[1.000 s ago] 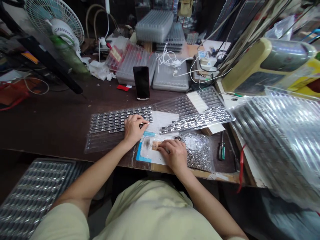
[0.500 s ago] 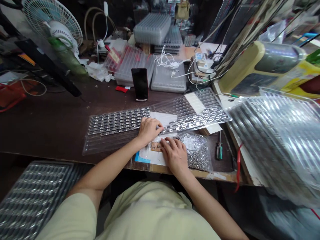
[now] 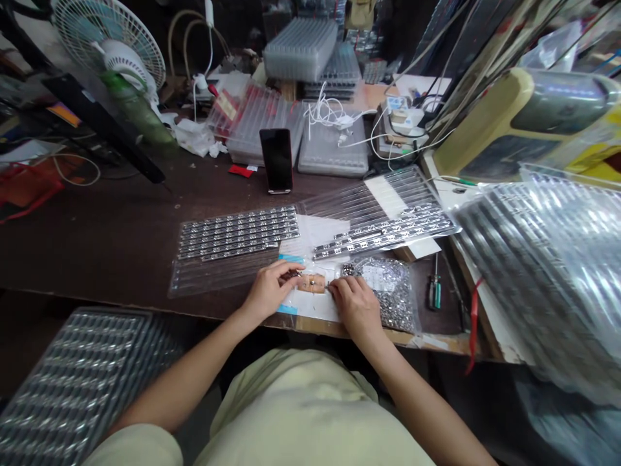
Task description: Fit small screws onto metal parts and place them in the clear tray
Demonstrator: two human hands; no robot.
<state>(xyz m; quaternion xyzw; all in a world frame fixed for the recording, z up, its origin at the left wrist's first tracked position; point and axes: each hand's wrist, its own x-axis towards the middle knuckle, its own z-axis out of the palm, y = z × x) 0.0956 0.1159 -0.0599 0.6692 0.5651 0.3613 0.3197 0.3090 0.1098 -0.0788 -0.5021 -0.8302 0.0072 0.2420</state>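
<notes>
My left hand is closed in a pinch at the left end of a small brown block with metal pins on it. Whatever lies between those fingertips is too small to make out. At the block's right end, the fingers of my right hand are pressed together over a tiny item I cannot name. Under the block lies a white sheet with blue edges. Just right of my right hand rests a clear bag of small metal parts.
A clear tray with rows of metal strips lies left, and another ribbed tray lies right. A phone stands behind. A green-handled screwdriver is at the right, beside stacked trays. More trays sit lower left.
My left hand has come away from the metal strips and moved down and left to the block. My right hand has shifted slightly right, uncovering more of the block.
</notes>
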